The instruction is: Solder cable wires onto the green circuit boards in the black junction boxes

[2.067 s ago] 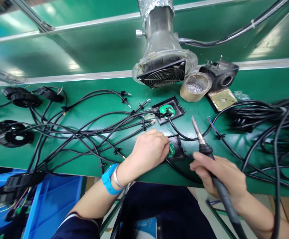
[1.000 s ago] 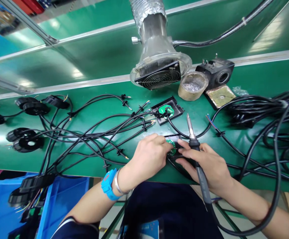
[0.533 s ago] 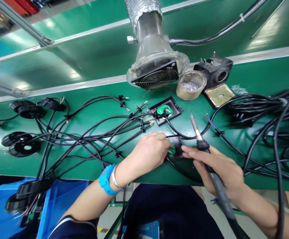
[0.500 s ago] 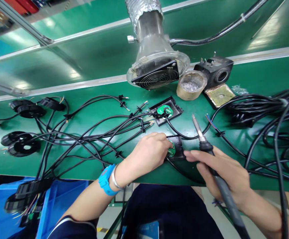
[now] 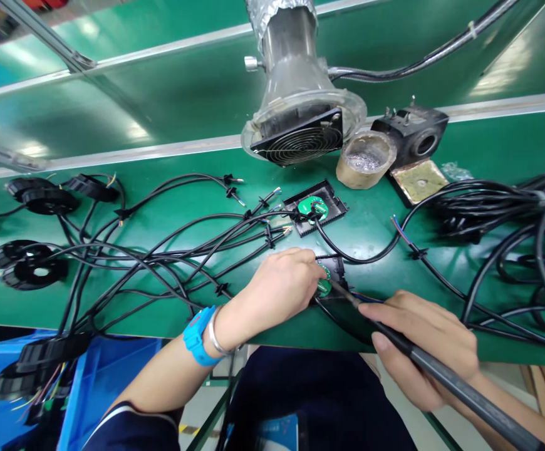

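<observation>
My right hand (image 5: pixel 423 351) is closed round the dark handle of a soldering iron (image 5: pixel 413 351), whose tip reaches down to a small green circuit board (image 5: pixel 324 287). That board lies in a black plastic housing (image 5: pixel 339 273) near the bench's front edge. My left hand (image 5: pixel 284 285) is closed in a pinch at the board's left side; what its fingertips hold is hidden. Just behind, a second black housing (image 5: pixel 336 203) carries another round green board (image 5: pixel 311 208) with a black cable (image 5: pixel 347 255) joined to it.
A fume extractor (image 5: pixel 301 134) hangs over the back of the bench. Beside it stand a pot of solder scraps (image 5: pixel 366 160), an iron holder (image 5: pixel 416 134) and a sponge tray (image 5: pixel 419 181). Black cables (image 5: pixel 169 254) spread leftward, coiled cables (image 5: pixel 493 207) lie right, and blue bins (image 5: pixel 113 369) stand lower left.
The soldering iron has swung down and left, bringing its tip from above the bench to the nearer board. My left hand stays at that board.
</observation>
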The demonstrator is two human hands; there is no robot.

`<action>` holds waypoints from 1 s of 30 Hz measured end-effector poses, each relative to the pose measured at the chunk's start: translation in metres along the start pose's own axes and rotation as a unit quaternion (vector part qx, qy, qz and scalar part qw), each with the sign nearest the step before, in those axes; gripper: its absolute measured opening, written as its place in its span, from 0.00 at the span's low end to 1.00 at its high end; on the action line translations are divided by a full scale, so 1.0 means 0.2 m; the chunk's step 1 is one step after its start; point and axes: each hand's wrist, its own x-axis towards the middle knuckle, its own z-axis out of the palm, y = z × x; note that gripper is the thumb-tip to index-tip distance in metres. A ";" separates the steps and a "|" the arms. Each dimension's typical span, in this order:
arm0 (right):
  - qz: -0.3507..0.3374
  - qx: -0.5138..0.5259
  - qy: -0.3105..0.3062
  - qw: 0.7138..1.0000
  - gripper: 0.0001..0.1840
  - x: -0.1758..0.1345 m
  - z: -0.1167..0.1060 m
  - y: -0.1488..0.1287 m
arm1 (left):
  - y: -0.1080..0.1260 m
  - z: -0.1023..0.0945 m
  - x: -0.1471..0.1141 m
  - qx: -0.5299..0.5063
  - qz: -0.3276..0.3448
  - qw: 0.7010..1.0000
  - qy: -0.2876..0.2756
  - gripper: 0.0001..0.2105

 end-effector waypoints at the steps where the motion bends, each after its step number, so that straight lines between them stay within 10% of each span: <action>1: -0.004 -0.002 -0.003 1.000 0.17 0.00 0.00 0.00 | 0.00 0.00 0.00 0.003 0.000 1.000 -0.001 0.11; 30: -0.117 -0.088 -0.047 0.988 0.16 -0.04 0.03 0.00 | -0.01 0.00 0.00 -0.010 0.001 1.000 0.009 0.11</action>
